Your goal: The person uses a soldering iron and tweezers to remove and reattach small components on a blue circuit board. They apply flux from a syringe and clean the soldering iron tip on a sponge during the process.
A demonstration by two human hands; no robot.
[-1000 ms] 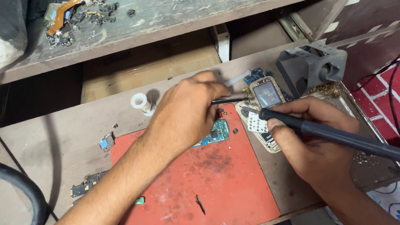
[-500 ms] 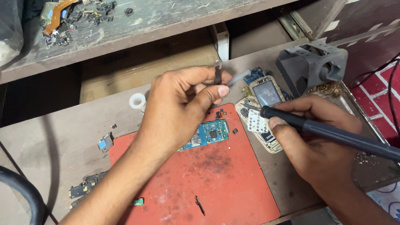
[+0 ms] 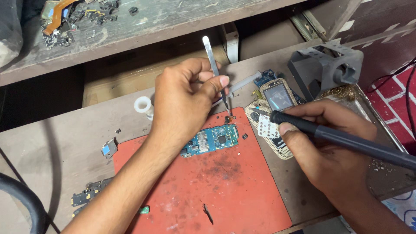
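Red mat (image 3: 225,190) spread on brown bench (image 3: 52,143); blue circuit board (image 3: 211,141) laid at mat's 12 o'clock edge. Steel tweezers (image 3: 215,69) pinched by left hand (image 3: 184,97), tips just above board. Black soldering iron (image 3: 342,141) clenched by right hand (image 3: 323,147), at board's 3 o'clock, over phone casing (image 3: 271,119).

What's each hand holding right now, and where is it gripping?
The left hand pinches metal tweezers around their middle, tips down. The right hand grips a black soldering iron on its handle, near the front end.
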